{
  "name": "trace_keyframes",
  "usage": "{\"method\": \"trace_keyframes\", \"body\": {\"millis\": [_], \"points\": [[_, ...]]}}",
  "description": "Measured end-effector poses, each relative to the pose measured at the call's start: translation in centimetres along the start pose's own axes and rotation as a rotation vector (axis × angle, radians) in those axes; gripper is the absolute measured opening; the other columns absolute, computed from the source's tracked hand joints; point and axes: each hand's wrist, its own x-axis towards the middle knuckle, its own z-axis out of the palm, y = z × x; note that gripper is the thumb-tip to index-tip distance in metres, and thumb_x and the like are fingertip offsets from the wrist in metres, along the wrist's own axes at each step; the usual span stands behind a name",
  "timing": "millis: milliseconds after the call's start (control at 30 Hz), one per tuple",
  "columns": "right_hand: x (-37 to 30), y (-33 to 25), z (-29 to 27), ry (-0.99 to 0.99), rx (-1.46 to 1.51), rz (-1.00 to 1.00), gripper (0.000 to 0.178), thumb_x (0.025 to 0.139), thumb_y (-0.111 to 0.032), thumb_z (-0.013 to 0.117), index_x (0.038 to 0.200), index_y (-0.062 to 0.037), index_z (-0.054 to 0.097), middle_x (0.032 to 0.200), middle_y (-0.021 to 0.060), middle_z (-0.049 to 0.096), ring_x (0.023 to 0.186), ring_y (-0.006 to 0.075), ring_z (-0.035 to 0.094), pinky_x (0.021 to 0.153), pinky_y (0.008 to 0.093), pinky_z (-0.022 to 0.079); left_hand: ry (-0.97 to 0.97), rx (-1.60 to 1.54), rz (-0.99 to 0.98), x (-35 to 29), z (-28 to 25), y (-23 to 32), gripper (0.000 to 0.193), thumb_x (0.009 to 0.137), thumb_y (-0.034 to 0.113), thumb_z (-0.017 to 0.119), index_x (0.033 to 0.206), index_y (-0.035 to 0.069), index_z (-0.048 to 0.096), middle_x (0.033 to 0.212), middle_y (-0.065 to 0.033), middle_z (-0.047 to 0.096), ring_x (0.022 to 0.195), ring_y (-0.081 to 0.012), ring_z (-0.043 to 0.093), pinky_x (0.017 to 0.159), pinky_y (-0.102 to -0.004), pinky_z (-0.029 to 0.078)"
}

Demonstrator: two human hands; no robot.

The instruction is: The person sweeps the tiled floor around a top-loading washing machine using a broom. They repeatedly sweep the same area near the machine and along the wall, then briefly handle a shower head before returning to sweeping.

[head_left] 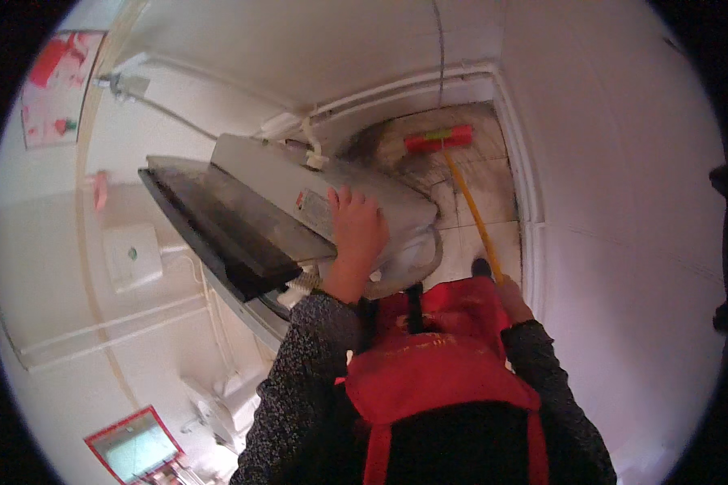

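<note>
Of the 2 things touched, the larger is the grey appliance [259,174], placed left of the tiled floor [481,242]; it is judged heavy, stiff and smooth, best held by a solid edge rather than the dark flap [218,234]. The broom [476,212] is laid out across the floor, its red head [438,139] set near dark grime; it looks light and stiff, easily steered from the handle's near end. There it is gripped by the right hand [515,301], fingers wrapped round. The left hand [357,222] is laid on the appliance, fingertips slightly apart.
</note>
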Motion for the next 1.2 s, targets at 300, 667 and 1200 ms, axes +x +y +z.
{"method": "trace_keyframes", "body": {"millis": [300, 667, 1200], "points": [[0.9, -0.7, -2.7, -0.234, -0.15, -0.167, 0.021, 0.074, -0.019, 0.051, 0.084, -0.002, 0.045, 0.057, 0.0158, 0.05, 0.045, 0.027, 0.052, 0.036, 0.0381, 0.04, 0.151, -0.059, 0.002, -1.6, -1.4, 1.9, 0.023, 0.061, 0.01, 0.054, 0.083, 0.002, 0.058, 0.102, -0.0203, 0.046, 0.105, -0.0359, 0.039, 0.094, -0.0454, 0.026], [-2.5, -9.2, -6.9, -0.292, 0.274, 0.103, 0.02, 0.079, -0.019, 0.05, 0.066, -0.0063, 0.043, 0.047, 0.0044, 0.041, 0.036, 0.0159, 0.041, 0.031, 0.0296, 0.031, 0.418, -0.655, 0.002, -19.7, -12.5, -4.5, 0.019, 0.066, 0.007, 0.054, 0.084, 0.004, 0.055, 0.088, -0.0121, 0.053, 0.085, -0.03, 0.051, 0.078, -0.0391, 0.04], [-12.6, -34.0, 11.8, -0.232, 0.535, 0.489, 0.018, 0.081, -0.019, 0.049, 0.068, -0.007, 0.043, 0.049, 0.0018, 0.04, 0.037, 0.0128, 0.038, 0.033, 0.0253, 0.032, 0.493, -0.855, -0.564, -49.5, -6.0, -22.9, 0.026, 0.066, 0.006, 0.056, 0.093, 0.004, 0.054, 0.106, -0.0157, 0.049, 0.103, -0.0328, 0.045, 0.089, -0.0402, 0.036]]}}
